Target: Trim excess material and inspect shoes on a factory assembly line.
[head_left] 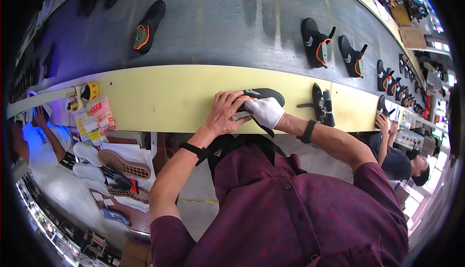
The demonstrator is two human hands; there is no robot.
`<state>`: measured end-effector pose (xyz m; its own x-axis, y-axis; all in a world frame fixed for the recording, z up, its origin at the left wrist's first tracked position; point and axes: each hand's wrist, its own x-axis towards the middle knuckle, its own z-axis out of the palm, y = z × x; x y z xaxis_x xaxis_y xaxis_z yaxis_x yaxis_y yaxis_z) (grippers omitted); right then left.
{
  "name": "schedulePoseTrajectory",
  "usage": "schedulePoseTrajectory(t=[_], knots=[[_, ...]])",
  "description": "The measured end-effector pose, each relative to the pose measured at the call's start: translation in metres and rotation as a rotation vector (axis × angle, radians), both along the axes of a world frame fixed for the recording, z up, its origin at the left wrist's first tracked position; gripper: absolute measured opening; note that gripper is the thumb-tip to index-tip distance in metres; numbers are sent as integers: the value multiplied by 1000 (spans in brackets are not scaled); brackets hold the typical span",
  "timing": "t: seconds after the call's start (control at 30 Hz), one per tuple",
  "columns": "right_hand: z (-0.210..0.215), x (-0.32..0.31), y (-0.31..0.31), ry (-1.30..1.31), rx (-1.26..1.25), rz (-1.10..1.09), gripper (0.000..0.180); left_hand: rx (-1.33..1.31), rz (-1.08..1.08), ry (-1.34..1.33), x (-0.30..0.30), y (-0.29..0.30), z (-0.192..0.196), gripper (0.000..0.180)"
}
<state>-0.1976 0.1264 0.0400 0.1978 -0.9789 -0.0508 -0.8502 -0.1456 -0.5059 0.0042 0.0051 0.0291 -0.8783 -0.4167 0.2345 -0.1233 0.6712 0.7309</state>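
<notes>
A black shoe point(267, 93) with pale chevron marks lies on the yellow ledge in front of me, toe to the right. My left hand point(226, 112), bare, is closed over its heel end. My right hand point(266, 112), in a white glove, is closed at the shoe's opening; its fingertips are partly hidden. A light grey piece point(241, 116) shows between the hands, its kind unclear. Below them hangs a black strap. To the right of my hands stands another black shoe point(318, 103), its strap sticking out to the left and a dark cylindrical object point(327, 101) against it.
Beyond the yellow ledge point(164, 97) runs a grey conveyor belt point(218, 34) carrying several black shoes with orange-edged collars point(317, 43). Plastic packets point(97, 119) hang at the left, above a shelf of soles point(123, 164). People work on both sides; one at the right handles a shoe point(381, 106).
</notes>
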Motion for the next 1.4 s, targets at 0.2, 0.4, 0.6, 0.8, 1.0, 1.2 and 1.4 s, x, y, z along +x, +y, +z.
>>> schedulePoseTrajectory(t=[0.2,0.4,0.6,0.8,1.0,1.2,1.4], knots=[[30,-3,2,-187,184,-132,25,-125,103,13,-6,8,-26,62],[32,-30,75,-174,130,-397,23,-135,57,-6,-7,7,-21,66],[38,-44,49,76,342,-146,15,-134,46,-8,-8,3,-26,66],[46,-20,2,367,441,-13,13,-178,114,8,0,3,-31,62],[5,16,3,650,502,82,17,-217,126,94,-6,12,-44,47],[23,14,-21,702,740,358,30,-210,108,-51,18,13,-46,57],[-7,25,-25,830,755,361,32,-212,147,-61,18,18,-42,55]])
